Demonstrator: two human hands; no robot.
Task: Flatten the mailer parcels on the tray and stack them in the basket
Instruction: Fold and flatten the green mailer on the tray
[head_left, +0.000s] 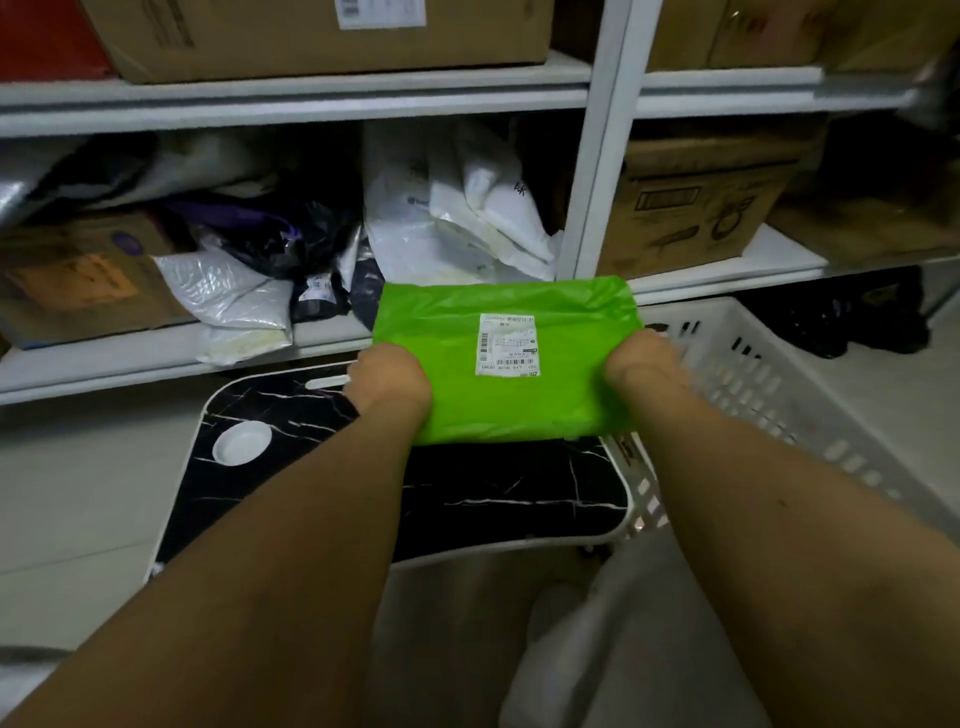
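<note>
A bright green mailer parcel (519, 410) with a white shipping label is held in the air above the black marble-patterned tray (291, 467). My left hand (387, 382) grips its left edge and my right hand (641, 366) grips its right edge, fingers hidden under the parcel. Its right side overhangs the rim of the white slotted basket (753, 384), which stands to the right of the tray.
A white shelf rack (602, 156) behind holds cardboard boxes (691, 208) and a heap of white, silver and dark mailer bags (457, 208). A white round recess (241, 441) shows on the tray's left. Pale floor lies to the left and far right.
</note>
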